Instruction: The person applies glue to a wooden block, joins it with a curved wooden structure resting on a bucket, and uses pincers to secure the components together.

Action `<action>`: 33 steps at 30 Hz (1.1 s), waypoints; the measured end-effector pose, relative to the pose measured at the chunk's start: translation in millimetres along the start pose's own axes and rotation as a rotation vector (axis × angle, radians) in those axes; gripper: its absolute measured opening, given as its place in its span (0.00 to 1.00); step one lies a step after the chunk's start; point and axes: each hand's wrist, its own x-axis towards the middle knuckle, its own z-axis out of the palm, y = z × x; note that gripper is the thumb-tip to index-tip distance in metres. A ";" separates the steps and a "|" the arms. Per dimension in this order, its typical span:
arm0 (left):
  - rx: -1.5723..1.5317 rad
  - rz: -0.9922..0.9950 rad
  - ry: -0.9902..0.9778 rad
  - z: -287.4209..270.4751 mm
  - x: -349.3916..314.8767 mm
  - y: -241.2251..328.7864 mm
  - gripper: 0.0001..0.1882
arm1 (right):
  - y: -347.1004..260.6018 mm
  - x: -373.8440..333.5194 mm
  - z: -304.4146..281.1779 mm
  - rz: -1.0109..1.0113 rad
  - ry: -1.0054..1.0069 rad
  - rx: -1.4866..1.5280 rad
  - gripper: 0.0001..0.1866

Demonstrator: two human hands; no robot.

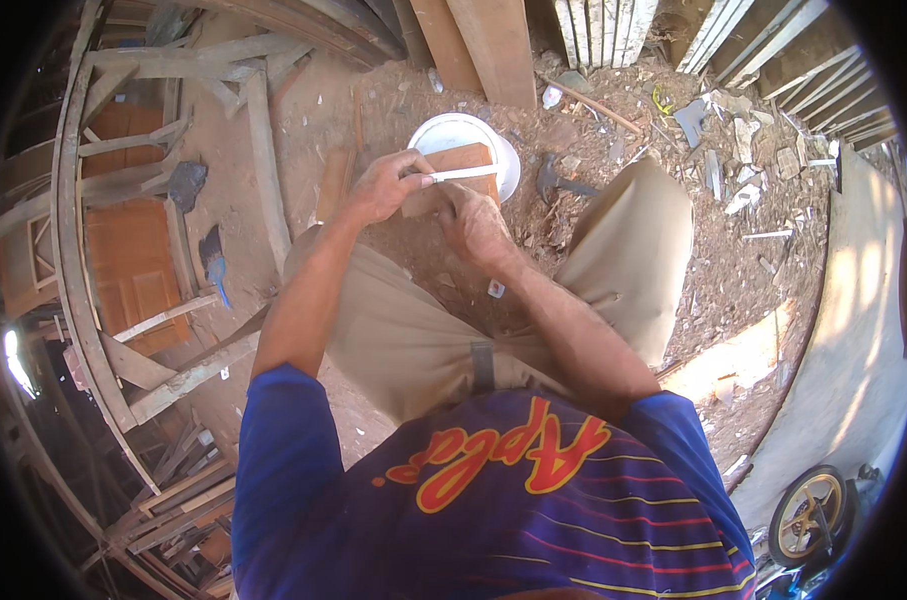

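Between my knees stands a white round bucket or tub point(508, 160), with a brown wooden board point(458, 158) lying across its top. My left hand point(388, 188) is closed, its thumb and fingers pinching one end of a thin white strip point(465, 173) that runs to the right over the board. Close beside it, my right hand point(476, 230) is curled just below the strip. A tan flat piece point(425, 202) sits between the two hands; whether the right fingers grip it is hard to make out. To the right of the bucket lies a dark hammer-like tool point(563, 183).
Wooden frames point(263, 150) stand at the left, near a blue-handled brush point(213, 268) on the dirt. Tall boards point(498, 50) lean at the far side. Rubble and a grey scrap point(690, 122) litter the right. A wheel point(808, 515) stands at lower right by a pale wall point(863, 270).
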 end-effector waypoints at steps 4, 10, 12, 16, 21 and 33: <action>0.036 0.059 0.041 0.6 -5.5 4.2 0.13 | -11.2 3.7 -9.6 0.099 -0.052 0.013 0.15; -0.009 0.139 0.042 -4.3 -3.6 5.8 0.15 | -2.8 18.6 -13.6 -0.263 0.087 -0.479 0.12; 0.023 0.107 -0.030 -7.1 -0.6 -1.2 0.15 | -7.7 22.2 -9.2 -0.243 0.077 -0.496 0.12; 0.046 0.157 -0.050 -13.7 2.8 -9.1 0.17 | -1.4 29.8 -6.2 -0.368 0.121 -0.545 0.13; -0.008 0.262 -0.022 -10.9 4.9 -16.1 0.15 | 7.1 32.1 -8.4 -0.362 0.088 -0.628 0.10; 0.022 0.432 0.124 1.6 -1.5 -33.1 0.24 | 5.5 38.0 -13.1 -0.447 -0.040 -0.755 0.09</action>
